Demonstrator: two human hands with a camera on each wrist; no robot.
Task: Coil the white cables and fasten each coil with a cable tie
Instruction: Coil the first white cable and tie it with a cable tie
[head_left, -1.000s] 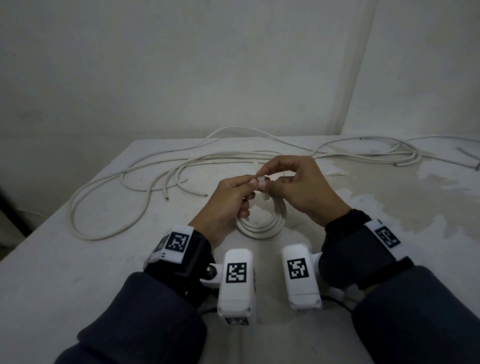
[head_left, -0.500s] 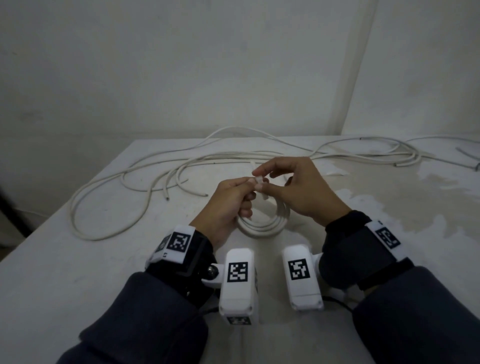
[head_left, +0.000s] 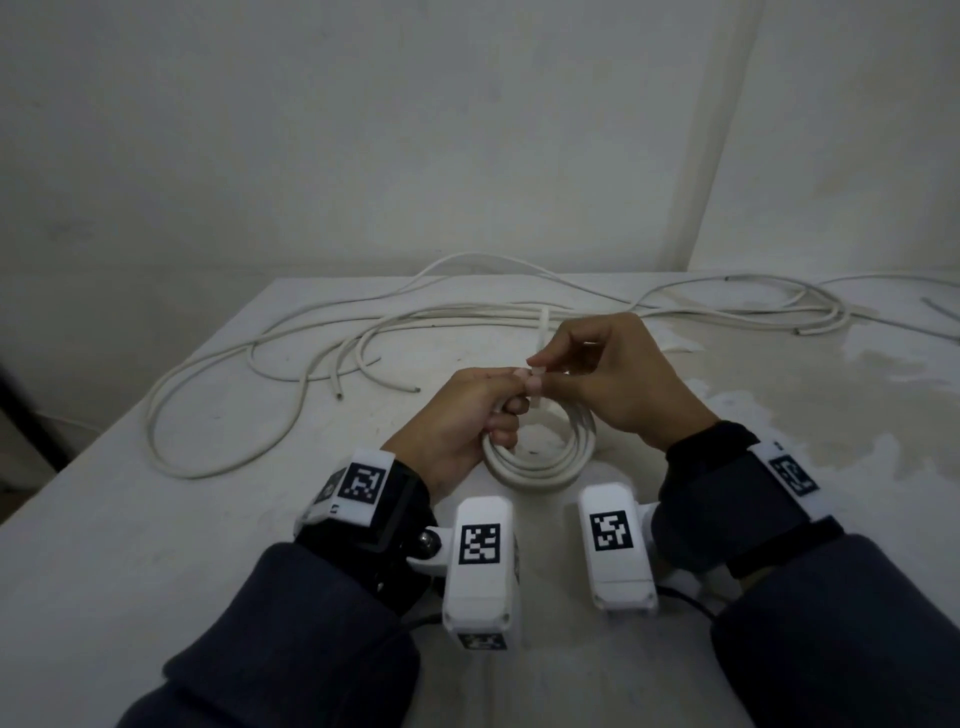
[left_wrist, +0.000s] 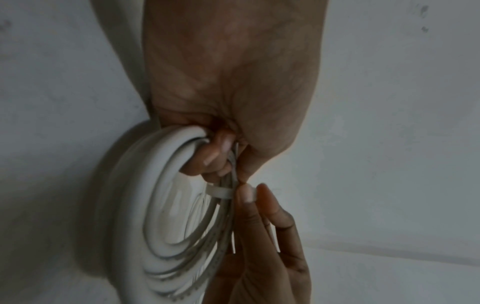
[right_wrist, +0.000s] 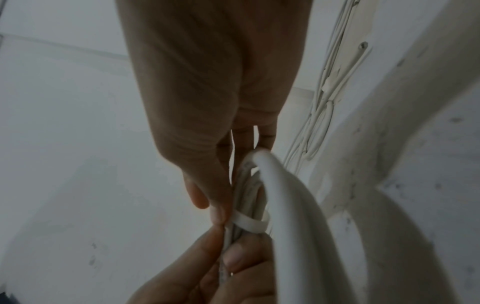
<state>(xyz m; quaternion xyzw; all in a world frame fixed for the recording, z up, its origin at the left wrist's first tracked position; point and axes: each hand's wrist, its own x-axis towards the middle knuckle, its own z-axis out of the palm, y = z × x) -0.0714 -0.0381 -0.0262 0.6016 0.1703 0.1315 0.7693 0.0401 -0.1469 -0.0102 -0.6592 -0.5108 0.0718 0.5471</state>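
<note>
Coil (head_left: 540, 457) of white cable sits gripped in my left hand (head_left: 457, 415); my right hand (head_left: 613, 379) pinches the cable tie (right_wrist: 249, 223), seemingly looped around its strands.

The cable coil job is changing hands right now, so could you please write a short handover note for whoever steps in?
Left hand: grips the coiled white cable, pinching its turns together at the top.
Right hand: pinches the cable tie at the same spot.
The tie is looped round the bundled turns; its tail sticks up. Whether it is pulled fully tight cannot be seen.
Done: one coil wound, its lower edge on the table.
Left: cinch this tie, then coil and tie the loose cables lying across the far side of the table.
</note>
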